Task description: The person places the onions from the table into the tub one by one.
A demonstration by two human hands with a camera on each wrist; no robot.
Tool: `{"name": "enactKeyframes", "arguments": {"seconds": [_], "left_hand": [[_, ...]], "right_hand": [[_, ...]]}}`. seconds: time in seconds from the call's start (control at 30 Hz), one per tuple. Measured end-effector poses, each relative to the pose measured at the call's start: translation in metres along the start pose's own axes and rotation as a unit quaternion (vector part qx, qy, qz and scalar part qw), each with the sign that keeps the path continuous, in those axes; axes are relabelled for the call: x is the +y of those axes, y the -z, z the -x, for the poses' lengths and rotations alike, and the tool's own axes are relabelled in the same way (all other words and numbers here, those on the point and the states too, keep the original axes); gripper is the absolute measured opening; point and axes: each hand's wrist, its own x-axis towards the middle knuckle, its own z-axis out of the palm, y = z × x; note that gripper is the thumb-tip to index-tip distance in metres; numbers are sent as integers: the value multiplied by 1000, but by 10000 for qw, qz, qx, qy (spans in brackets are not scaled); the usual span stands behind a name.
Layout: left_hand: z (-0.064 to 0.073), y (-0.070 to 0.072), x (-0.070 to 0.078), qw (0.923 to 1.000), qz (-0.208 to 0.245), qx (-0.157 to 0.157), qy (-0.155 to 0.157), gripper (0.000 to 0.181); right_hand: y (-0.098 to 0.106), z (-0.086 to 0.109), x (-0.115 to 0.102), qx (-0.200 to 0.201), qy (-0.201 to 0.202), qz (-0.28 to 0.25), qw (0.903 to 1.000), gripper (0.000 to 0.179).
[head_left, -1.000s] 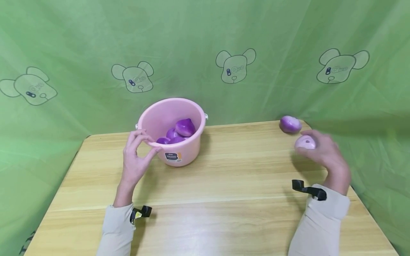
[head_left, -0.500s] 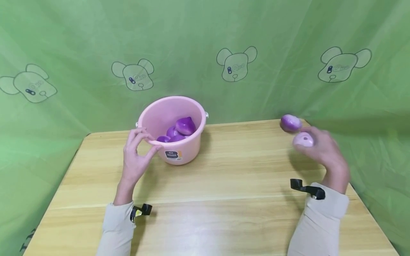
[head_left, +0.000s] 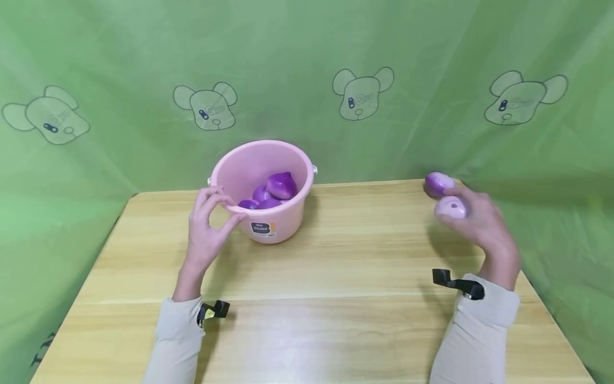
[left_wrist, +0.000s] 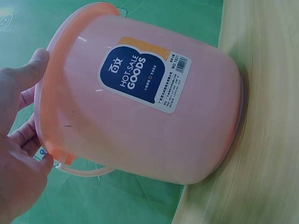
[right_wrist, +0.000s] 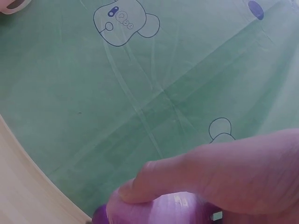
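Note:
My left hand [head_left: 206, 234] pinches the near-left rim of a pink plastic bucket [head_left: 283, 224]. In the left wrist view the thumb [left_wrist: 35, 65] lies over the rim, beside a labelled wall. Several purple onions [head_left: 282, 185] are heaped inside the bucket. At the right of the table my right hand [head_left: 486, 226] holds a pale purple onion [head_left: 451, 207] between thumb and fingers, and a shadow shows on the wood below it. Just behind it a second onion [head_left: 437, 184] lies near the back edge. The right wrist view catches only part of the held onion [right_wrist: 173, 210].
A light wooden table [head_left: 336, 256] spreads between both arms, and the bucket stands near its back edge. A green curtain [head_left: 288, 64] with bear-head prints hangs behind and at the sides. Black camera mounts [head_left: 458, 282] sit on both sleeves.
My right hand has brought the pale onion slightly left, so it now overlaps the onion behind it in the head view. The left hand stays on the bucket rim. The head view has shifted a little.

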Motion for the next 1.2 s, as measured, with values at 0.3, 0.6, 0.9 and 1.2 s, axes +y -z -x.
{"name": "enactKeyframes", "arguments": {"seconds": [0.3, 0.6, 0.9, 1.2], "left_hand": [[-1, -1, 0, 10000, 25, -8, 20, 31], [-1, -1, 0, 10000, -15, 26, 7, 31], [0, -2, 1, 10000, -61, 51, 6, 32], [0, -1, 2, 10000, -18, 36, 77, 31]], "right_hand": [[-5, -2, -6, 45, 107, 58, 9999, 63], [-8, -7, -13, 62, 195, 61, 9998, 61], [-14, -12, -22, 151, 556, 56, 9983, 59], [-21, -17, -28, 305, 825, 56, 9961, 60]]}}
